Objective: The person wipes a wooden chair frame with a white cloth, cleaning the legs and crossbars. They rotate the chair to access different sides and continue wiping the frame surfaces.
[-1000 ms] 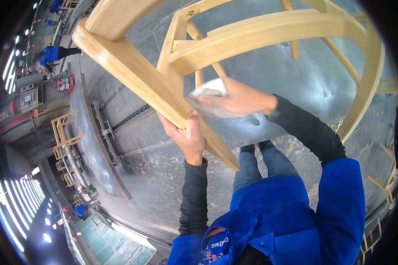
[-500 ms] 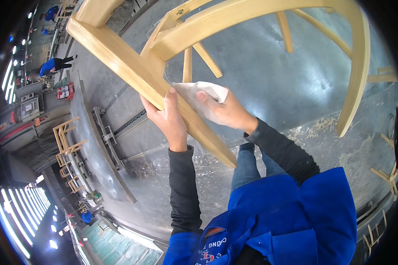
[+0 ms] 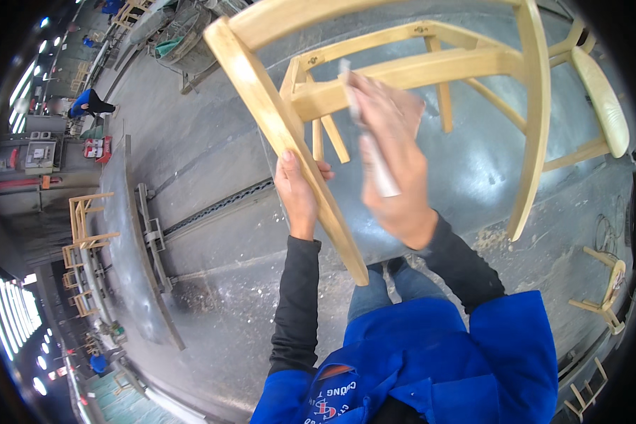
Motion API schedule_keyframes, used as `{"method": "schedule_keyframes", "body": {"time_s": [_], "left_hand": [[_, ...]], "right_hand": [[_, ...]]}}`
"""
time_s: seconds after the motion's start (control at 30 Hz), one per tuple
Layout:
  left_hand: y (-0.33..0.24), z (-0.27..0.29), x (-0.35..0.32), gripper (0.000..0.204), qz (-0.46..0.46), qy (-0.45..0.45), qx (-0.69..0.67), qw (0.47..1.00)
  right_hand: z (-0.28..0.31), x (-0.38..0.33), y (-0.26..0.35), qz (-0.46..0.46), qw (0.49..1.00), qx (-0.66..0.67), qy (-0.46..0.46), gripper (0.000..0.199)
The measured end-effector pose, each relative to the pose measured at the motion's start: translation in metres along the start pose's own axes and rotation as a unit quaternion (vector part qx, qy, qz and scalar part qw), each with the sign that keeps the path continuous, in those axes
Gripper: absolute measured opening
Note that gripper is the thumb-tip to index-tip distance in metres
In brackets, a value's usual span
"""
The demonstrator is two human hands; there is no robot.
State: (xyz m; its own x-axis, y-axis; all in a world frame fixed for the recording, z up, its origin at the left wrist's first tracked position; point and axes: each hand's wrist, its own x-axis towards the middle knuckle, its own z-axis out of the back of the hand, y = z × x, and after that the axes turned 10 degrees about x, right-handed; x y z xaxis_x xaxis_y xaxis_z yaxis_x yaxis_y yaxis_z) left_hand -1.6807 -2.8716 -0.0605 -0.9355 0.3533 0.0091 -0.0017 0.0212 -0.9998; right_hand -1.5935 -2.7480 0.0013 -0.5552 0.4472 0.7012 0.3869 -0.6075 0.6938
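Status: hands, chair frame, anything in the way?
Left hand around upright of wooden chair frame. Right hand, blurred, holding pale sheet; contact with frame unclear. Both hide part of the crosspiece.

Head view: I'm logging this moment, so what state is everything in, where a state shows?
Left hand: closed on the wooden post
Right hand: blurred, holding the pale sheet
Chair frame: joined, floor showing through it
Dark sleeves: down to the wrists
Round lights at lower left: lit
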Motion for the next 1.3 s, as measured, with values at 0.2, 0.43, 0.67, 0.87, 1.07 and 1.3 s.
{"method": "schedule_keyframes", "body": {"time_s": [0.2, 0.43, 0.67, 0.87, 1.07, 1.3], "left_hand": [[0.019, 0.018, -0.006, 0.049, -0.15, 0.011, 0.065, 0.986], [0.03, 0.031, -0.017, 0.041, -0.053, 0.09, -0.051, 0.993], [0.049, 0.046, 0.014, 0.067, 0.015, 0.216, -0.134, 0.967], [0.042, 0.071, 0.057, 0.112, 0.081, 0.38, -0.189, 0.902], [0.051, 0.068, 0.056, 0.116, 0.009, 0.384, -0.147, 0.912], [0.041, 0.057, 0.078, 0.117, 0.012, 0.363, -0.212, 0.907]], "right_hand": [[-0.099, 0.015, 0.026, 0.007, 0.955, -0.264, 0.133, 0.063], [-0.137, 0.075, 0.009, 0.098, 0.912, -0.397, 0.022, 0.072], [-0.151, 0.065, -0.018, 0.091, 0.894, -0.438, 0.036, 0.065], [-0.139, -0.074, 0.006, 0.051, 0.889, -0.449, 0.073, 0.058], [-0.162, 0.09, -0.014, 0.082, 0.884, -0.455, 0.074, 0.065], [-0.163, 0.056, -0.058, 0.085, 0.878, -0.471, 0.019, 0.057]]}}
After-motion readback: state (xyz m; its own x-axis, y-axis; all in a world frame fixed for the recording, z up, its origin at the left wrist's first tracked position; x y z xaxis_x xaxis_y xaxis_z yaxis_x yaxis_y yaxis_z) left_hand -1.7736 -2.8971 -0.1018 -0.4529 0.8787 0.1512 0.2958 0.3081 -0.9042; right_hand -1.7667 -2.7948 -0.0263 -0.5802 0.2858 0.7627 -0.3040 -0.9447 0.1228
